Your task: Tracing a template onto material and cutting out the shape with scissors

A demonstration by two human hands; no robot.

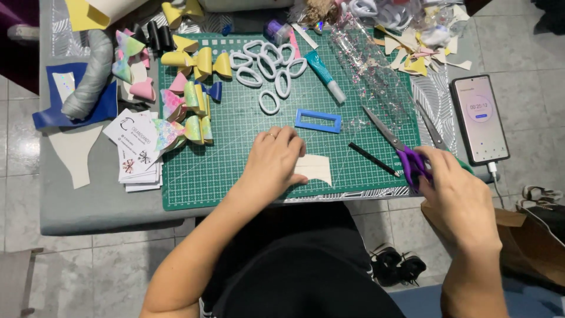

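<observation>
While left fingers [288, 147] press flat on the cream piece [315, 168], right fingers [425, 162] clamp the scissors [406, 154]

I see a green cutting mat [235, 176] gridded in white, purple-handled scissors [406, 154], a cream cut-out [315, 168], a blue rectangular frame [318, 121], white oval rings [268, 65], yellow bows [197, 62] and a black pencil [372, 159], perhaps a pen.

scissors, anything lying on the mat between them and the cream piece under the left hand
Yes: a black pencil lies slanted on the green mat, between the scissors in the right hand and the cream piece under the left hand.
</observation>
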